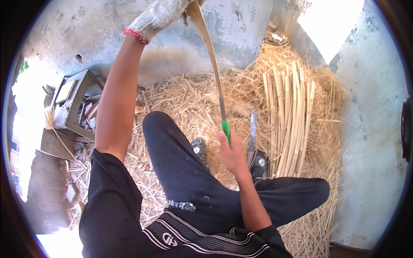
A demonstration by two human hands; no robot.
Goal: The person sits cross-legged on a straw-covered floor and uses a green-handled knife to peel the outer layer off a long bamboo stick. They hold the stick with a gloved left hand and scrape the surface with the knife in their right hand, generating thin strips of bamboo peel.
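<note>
My left hand [162, 15], in a grey knit glove with a red cuff, is raised at the top edge and closed round the upper end of a long, slightly curved bamboo strip [207, 41]. Its fingertips are partly cut off by the frame. The strip runs down between my legs toward my bare right hand [234, 155]. That hand is closed on the bright green handle of a knife [226, 125], whose grey blade meets the strip's lower end. Whether the blade is cutting into the strip cannot be made out.
Split bamboo strips [289, 116] lie bundled at the right on pale shavings [180, 96]. A long blade [252, 129] stands beside my right shoe [259, 163]. At the left is a worn wooden stool-like frame [79, 103]. Grey walls [374, 129] rise ahead and right.
</note>
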